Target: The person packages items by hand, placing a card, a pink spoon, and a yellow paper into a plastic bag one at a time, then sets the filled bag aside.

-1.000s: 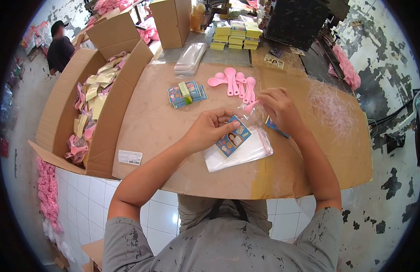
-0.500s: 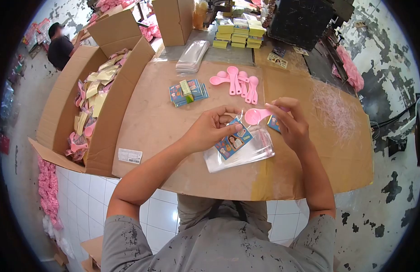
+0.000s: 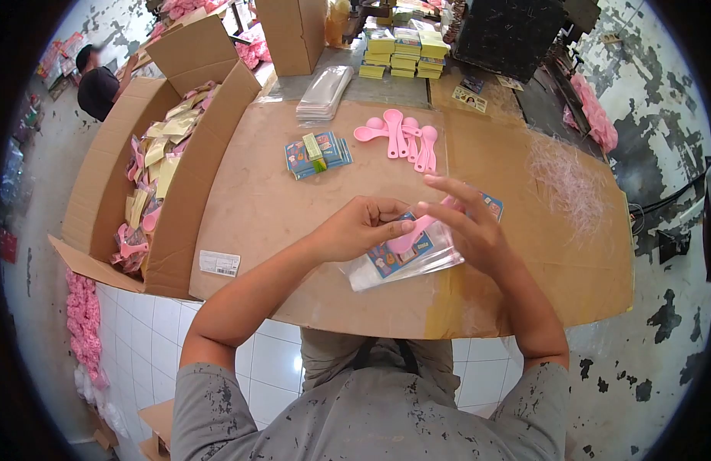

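My left hand is closed in a pinch, thumb forward, on a clear plastic bag with a blue printed card at it. Over the card lies the bowl of a pink plastic spoon. The spoon's handle runs up to my right hand, whose fingers are partly stretched out along it. A second blue card shows behind my right hand; whether that hand holds it is hidden. Beneath both hands, clear plastic bags lie flat on the cardboard-covered table.
Several pink spoons lie beyond my hands, beside a banded stack of blue cards. Farther back are clear bags and yellow-edged card stacks. A carton of packed spoons stands left. A person is behind it.
My right hand has brought the pink spoon down and left, over the blue card at my left hand. The second card has shifted right. My left hand has barely moved.
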A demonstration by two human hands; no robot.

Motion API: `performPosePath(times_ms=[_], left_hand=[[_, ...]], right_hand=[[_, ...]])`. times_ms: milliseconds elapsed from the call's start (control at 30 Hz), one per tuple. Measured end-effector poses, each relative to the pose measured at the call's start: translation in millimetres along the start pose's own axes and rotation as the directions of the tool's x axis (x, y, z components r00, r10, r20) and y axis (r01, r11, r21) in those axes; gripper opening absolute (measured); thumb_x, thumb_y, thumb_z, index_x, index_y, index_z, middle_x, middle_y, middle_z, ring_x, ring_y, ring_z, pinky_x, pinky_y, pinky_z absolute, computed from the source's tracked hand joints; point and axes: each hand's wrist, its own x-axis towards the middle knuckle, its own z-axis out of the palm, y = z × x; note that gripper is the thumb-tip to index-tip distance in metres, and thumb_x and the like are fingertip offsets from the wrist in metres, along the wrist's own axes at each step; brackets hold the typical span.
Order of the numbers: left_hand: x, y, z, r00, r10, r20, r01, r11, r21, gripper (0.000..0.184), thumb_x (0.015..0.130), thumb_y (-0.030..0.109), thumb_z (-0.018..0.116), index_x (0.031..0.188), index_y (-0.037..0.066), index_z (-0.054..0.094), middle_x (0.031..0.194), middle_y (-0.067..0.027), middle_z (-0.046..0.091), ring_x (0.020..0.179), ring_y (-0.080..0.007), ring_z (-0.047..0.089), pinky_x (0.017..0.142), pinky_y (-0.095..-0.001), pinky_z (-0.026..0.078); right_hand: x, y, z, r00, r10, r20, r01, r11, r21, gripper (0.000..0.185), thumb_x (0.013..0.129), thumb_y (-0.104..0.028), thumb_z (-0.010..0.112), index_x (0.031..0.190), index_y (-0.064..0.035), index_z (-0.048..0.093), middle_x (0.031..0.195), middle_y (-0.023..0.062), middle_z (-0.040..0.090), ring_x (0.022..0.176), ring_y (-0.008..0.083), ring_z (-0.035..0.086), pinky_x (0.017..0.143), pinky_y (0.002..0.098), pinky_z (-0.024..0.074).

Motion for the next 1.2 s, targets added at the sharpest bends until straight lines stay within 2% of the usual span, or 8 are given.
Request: performPosePath(times_ms=[133,267,400,467,567,667,833,1200], left_hand=[[-1.1,2.4,0.3,0.998,0.034,0.061,-0.029,0.997,-0.076,0.037,0.105,0.02,0.065,0.135,-0.001,0.062,0.111,-0.0045,0.074,0.095,-0.0055,0.067,0.082,-0.0234,0.054],[-5.2,6.2,-1.0,0.989,0.033,0.145,-0.013,0.99,-0.137,0.039,0.105,0.02,0.065,0.136,-0.001,0.059,0.111,-0.0046,0.073,0.098,-0.0075,0.067,0.086,-0.0255,0.054],[-5.8,5.3,2.8,0.984,0.091,0.155,-0.074,0.991,-0.114,0.041,0.105,0.019,0.066,0.14,0.0,0.056,0.129,-0.0091,0.069,0.118,-0.0128,0.064,0.103,-0.03,0.05],[-5.3,4.3,11.4,0.96,0.279,-0.033,-0.273,0.953,0.132,0.044,0.103,0.016,0.067,0.142,0.0,0.055,0.134,-0.0112,0.066,0.125,-0.0166,0.061,0.109,-0.0336,0.046],[-7.6,8.6,13.0,0.938,0.341,-0.072,-0.331,0.936,0.118,0.049,0.1,0.014,0.068,0.144,0.0,0.053,0.139,-0.0134,0.063,0.132,-0.0209,0.058,0.115,-0.0378,0.042],[-16.7,17.8,15.0,0.933,0.359,0.0,-0.357,0.929,0.094,0.05,0.098,0.011,0.067,0.145,0.0,0.052,0.14,-0.0137,0.063,0.134,-0.0223,0.057,0.117,-0.0396,0.041],[-18.7,23.7,29.2,0.812,0.584,-0.001,-0.546,0.759,0.355,0.044,0.104,0.014,0.06,0.144,-0.003,0.052,0.132,-0.0108,0.066,0.121,-0.0175,0.065,0.102,-0.0314,0.049],[-17.6,20.1,18.9,0.939,0.299,-0.17,-0.276,0.95,0.145,0.027,0.104,0.007,0.059,0.128,-0.002,0.066,0.116,-0.0089,0.074,0.103,-0.0092,0.067,0.091,-0.0264,0.054]], right_hand=[[11.2,-16.5,7.7,0.978,0.206,-0.039,-0.173,0.898,0.405,0.06,0.082,0.02,0.054,0.133,-0.0098,0.064,0.15,0.0183,0.052,0.139,0.0354,0.053,0.108,0.0427,0.0492],[19.9,-11.0,-18.4,0.971,0.168,0.172,-0.214,0.93,0.298,0.049,0.082,0.016,0.063,0.125,-0.0067,0.068,0.142,0.0162,0.059,0.137,0.0343,0.055,0.109,0.044,0.0478],[24.9,-15.9,-25.2,0.95,0.142,0.28,-0.267,0.834,0.483,0.027,0.082,0.005,0.075,0.107,-0.0057,0.074,0.124,0.0116,0.07,0.127,0.0315,0.062,0.107,0.0434,0.0478],[36.2,-27.0,-38.5,0.952,0.184,0.246,-0.292,0.79,0.539,0.014,0.085,0.001,0.076,0.097,-0.0063,0.076,0.117,0.0083,0.073,0.119,0.0309,0.066,0.105,0.0442,0.0494],[62.9,-51.3,-57.0,0.999,-0.001,0.046,-0.001,0.999,0.05,0.013,0.082,0.0,0.078,0.094,-0.0052,0.075,0.107,0.0082,0.074,0.105,0.0259,0.069,0.097,0.0417,0.0515],[66.0,-63.6,-61.8,0.981,0.086,0.172,-0.027,0.948,-0.319,0.008,0.086,-0.006,0.077,0.093,-0.0041,0.072,0.092,0.0084,0.069,0.086,0.0238,0.068,0.077,0.0383,0.0526],[69.1,-67.3,-54.3,0.95,0.305,0.07,-0.302,0.952,-0.053,0.009,0.087,-0.006,0.076,0.093,-0.0009,0.071,0.081,0.0095,0.064,0.067,0.021,0.064,0.061,0.0347,0.0507],[62.5,-63.9,-34.3,0.942,0.324,0.087,-0.33,0.942,0.055,0.009,0.089,-0.007,0.076,0.095,-0.0016,0.072,0.08,0.008,0.065,0.066,0.0168,0.064,0.058,0.0302,0.0491]])
